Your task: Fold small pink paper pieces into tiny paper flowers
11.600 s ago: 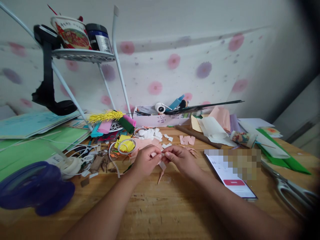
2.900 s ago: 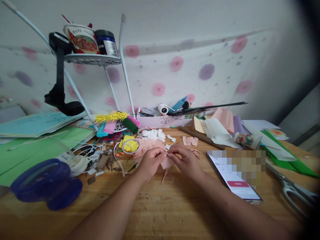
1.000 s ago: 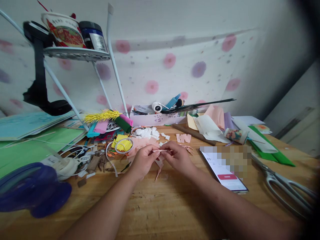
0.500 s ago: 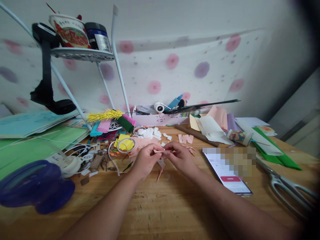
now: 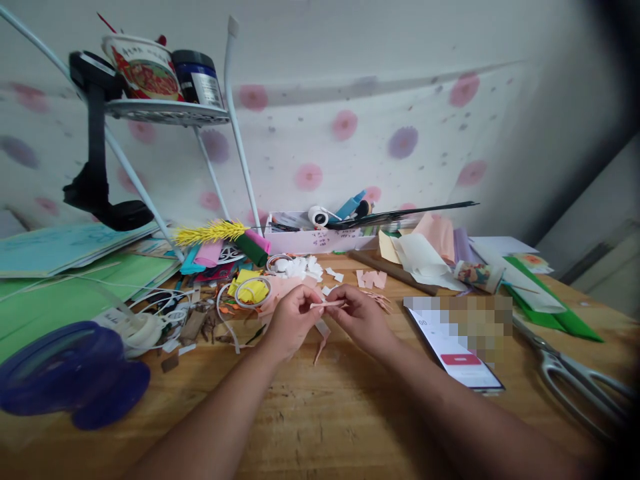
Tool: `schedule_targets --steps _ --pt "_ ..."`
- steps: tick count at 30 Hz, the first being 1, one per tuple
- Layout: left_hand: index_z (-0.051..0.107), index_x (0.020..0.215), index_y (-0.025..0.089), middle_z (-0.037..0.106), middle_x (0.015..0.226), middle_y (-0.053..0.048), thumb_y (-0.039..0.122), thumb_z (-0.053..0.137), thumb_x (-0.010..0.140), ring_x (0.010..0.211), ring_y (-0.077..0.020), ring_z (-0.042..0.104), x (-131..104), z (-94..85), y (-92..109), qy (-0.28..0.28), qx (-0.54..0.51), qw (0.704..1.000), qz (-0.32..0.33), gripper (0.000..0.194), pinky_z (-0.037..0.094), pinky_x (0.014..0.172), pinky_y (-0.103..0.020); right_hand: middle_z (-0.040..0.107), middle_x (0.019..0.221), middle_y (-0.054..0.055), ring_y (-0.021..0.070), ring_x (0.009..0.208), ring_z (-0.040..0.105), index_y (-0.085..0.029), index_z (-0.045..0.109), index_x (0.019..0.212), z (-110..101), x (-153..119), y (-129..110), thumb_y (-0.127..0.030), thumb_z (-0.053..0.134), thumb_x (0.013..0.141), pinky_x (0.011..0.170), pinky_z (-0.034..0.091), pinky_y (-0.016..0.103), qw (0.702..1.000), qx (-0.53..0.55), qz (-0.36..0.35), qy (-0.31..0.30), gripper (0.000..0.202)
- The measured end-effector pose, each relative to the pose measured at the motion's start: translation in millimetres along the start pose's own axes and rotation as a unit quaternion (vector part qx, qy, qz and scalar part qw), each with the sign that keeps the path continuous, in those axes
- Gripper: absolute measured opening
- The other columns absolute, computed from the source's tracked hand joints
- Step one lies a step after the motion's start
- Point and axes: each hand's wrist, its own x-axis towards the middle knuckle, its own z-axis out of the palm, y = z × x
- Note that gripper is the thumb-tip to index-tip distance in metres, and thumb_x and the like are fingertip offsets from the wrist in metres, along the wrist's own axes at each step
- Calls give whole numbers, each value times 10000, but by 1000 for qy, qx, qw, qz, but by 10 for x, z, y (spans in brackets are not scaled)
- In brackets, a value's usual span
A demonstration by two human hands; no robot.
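Observation:
Between my two hands is a small pale pink paper strip [image 5: 327, 305], held just above the wooden table. My left hand [image 5: 295, 320] pinches its left end, and my right hand [image 5: 357, 320] pinches the other end; both are closed. Under and behind the fingers lie pale pink paper scraps [image 5: 323, 340], partly hidden by the hands. Cut pink paper pieces [image 5: 371, 278] rest beyond my right hand, with twisted pink strips [image 5: 379, 301] near them. White paper pieces [image 5: 300, 267] are heaped behind my left hand.
A phone [image 5: 453, 347] and large scissors [image 5: 570, 373] lie to the right. At left stand a blue tape dispenser [image 5: 75, 373] and loose white cables [image 5: 170, 310]. A box of tools [image 5: 320, 240] is at the back, beside a white rack [image 5: 170, 113]. Yellow paper [image 5: 250, 288] sits inside a ring.
The pink paper between my fingers now shows as a narrow, stretched-out strip, and my fingertips have shifted slightly apart. The rest stays in place.

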Motion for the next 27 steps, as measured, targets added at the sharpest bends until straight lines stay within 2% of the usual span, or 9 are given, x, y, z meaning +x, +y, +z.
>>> schedule_targets --steps 5,10,14,17,21,27 --pt "474 723 153 516 682 20 220 595 659 608 -81 478 1 7 13 -3 0 1000 14 152 378 576 -199 570 671 4 106 600 521 -176 558 754 9 6 -7 -219 512 739 543 411 218 999 24 26 -21 65" --pt "477 745 156 506 680 23 227 567 687 608 -78 465 2 -7 14 -31 3 1000 6 128 369 581 -198 563 697 12 118 649 523 -174 570 741 -2 4 6 -193 530 720 590 415 236 1000 3 -5 -6 49" --pt "459 722 156 496 679 22 212 572 677 602 -79 462 8 -12 13 -13 12 1000 14 134 374 583 -203 579 735 20 127 679 539 -180 572 791 0 6 8 -210 532 723 615 432 252 1000 25 10 -15 84" --pt "462 754 158 502 712 20 209 587 663 615 -79 468 4 -10 19 -9 6 1000 14 163 379 590 -203 570 715 17 120 651 535 -176 565 758 2 7 6 -194 527 721 594 431 245 1000 15 25 -6 56" --pt "477 800 157 519 740 11 224 566 690 639 -85 482 -1 -17 8 -32 7 999 4 157 388 608 -208 552 713 14 119 680 524 -177 553 715 -3 6 5 -161 527 711 602 429 235 1000 1 -14 -4 31" --pt "470 747 157 522 760 9 194 564 684 692 -99 508 14 -17 -15 -10 28 999 27 119 404 651 -221 564 703 15 117 660 522 -170 563 753 -19 15 -12 -159 540 709 587 418 231 999 -28 -16 -14 51"
